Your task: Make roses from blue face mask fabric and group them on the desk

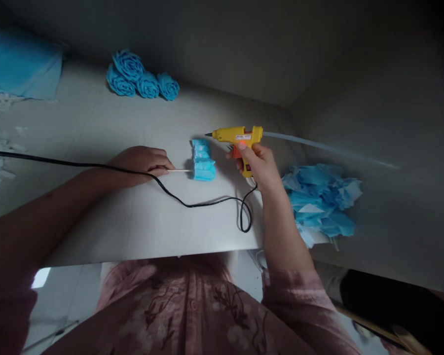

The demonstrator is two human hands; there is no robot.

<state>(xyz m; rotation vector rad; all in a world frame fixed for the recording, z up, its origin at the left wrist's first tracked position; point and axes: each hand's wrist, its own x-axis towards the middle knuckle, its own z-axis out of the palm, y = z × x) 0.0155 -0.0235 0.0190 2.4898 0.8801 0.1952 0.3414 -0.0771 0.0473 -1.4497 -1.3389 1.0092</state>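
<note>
My right hand (257, 160) is wrapped round the handle of a yellow hot glue gun (229, 134), with fingers near its orange trigger. The dark nozzle points left, and a long translucent glue stick (318, 143) sticks out of its back. Pinched in my left hand (144, 165) is a thin pale stick (180, 170). The stick's right end meets a ruffled strip of blue crepe-like material (204, 167) that lies on the table (133, 227). The nozzle is just above the strip's upper end, apart from it.
Several blue rolled flowers (148, 85) sit at the back. A pile of loose blue pieces (318, 197) lies at the right edge. The gun's black cord (192, 205) crosses the table and my left wrist. Blue sheets (22, 64) and white scraps (0, 162) are at the left.
</note>
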